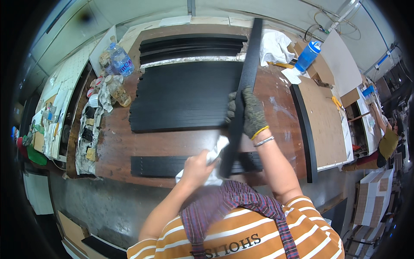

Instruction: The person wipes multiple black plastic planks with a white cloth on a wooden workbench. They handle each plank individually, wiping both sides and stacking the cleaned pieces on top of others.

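My right hand [255, 113], in a dark camouflage-patterned glove with a yellow cuff, grips a long black strip [250, 71] that stands tilted over the table. Bare, my left hand [196, 167] is closed on a crumpled white cloth [221, 146] beside the strip's lower end. Motion blurs that end, so whether cloth and strip touch cannot be told. Beyond my hands lies a wide row of black strips [185, 95] side by side, with a further stack of black strips [189, 45] behind it. Nearest to me, more black strip material [151, 166] lies along the table's front edge.
Another black strip [304, 129] lies along the brown table's [280, 108] right side. A clear bottle [120, 60] and a jar [117, 91] stand left. At the back right are a white rag [276, 46] and a blue bottle [308, 57]. A co-worker [388, 140] is far right.
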A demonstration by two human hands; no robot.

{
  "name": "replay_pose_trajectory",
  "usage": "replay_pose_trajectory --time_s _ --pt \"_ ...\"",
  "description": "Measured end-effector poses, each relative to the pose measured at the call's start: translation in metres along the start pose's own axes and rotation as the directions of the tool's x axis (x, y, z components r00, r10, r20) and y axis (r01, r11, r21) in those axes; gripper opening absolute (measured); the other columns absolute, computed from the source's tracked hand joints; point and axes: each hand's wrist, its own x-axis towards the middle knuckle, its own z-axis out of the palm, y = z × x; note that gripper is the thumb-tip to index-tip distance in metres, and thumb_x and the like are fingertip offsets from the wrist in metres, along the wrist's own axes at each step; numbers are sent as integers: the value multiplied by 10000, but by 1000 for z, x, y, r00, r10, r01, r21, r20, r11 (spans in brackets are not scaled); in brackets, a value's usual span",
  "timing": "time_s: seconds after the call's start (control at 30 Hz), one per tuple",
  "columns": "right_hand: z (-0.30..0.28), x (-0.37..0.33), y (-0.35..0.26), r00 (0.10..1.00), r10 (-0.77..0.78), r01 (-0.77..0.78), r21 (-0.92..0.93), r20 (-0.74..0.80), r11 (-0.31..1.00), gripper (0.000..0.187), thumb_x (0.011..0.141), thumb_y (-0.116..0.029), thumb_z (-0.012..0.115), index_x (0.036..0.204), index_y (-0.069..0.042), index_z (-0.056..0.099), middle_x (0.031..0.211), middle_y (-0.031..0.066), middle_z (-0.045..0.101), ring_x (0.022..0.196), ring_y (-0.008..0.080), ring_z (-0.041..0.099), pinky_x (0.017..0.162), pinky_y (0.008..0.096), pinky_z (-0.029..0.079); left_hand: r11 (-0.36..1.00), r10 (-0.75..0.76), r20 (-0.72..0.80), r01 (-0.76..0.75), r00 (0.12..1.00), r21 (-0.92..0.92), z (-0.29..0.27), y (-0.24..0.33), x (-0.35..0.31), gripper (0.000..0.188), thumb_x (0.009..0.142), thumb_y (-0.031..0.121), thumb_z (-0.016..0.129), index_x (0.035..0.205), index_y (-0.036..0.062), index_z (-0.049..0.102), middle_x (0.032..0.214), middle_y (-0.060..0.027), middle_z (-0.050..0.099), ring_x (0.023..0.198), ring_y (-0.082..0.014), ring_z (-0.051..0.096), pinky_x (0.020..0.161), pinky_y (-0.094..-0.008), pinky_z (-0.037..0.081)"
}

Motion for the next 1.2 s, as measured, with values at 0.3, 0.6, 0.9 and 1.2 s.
replay_pose_trajectory --time_s 0.3,0.6,0.9,1.2 --pt "-36 -38 31 867 153 462 -880 474 108 476 1073 -384 445 1387 -37 530 1268 148 622 1174 232 605 1011 377 509 895 369 -93 -327 925 304 -39 37 51 466 701 176 817 1130 75 668 1219 -137 665 1153 -317 648 1121 -576 355" --pt "-42 -107 58 680 324 653 -744 658 143 370 1078 -275 444 1210 23 618 1064 170 712 951 295 687 850 365 536 930 150 -458 32 876 365 -156 -130 77 252 895 226 704 1041 22 715 960 -142 737 987 -327 704 897 -468 495" --pt "-60 -112 76 841 482 -171 -725 244 667 409 1061 -346 503 1209 8 644 1019 171 720 920 279 691 855 371 537 983 137 -593 -36 794 178 -154 -58 17 194 943 24 646 1118 -49 687 964 -94 727 808 -145 670 731 -325 535" --pt "-9 -35 58 896 302 432 -795 325 -426 456 947 -488 593 979 -48 708 936 219 693 904 402 669 807 469 522 897 -351 -895 -174 275 -406 -220 -104 -68 389 1049 170 538 1297 -129 544 1194 -213 661 1005 -271 706 843 -400 597"
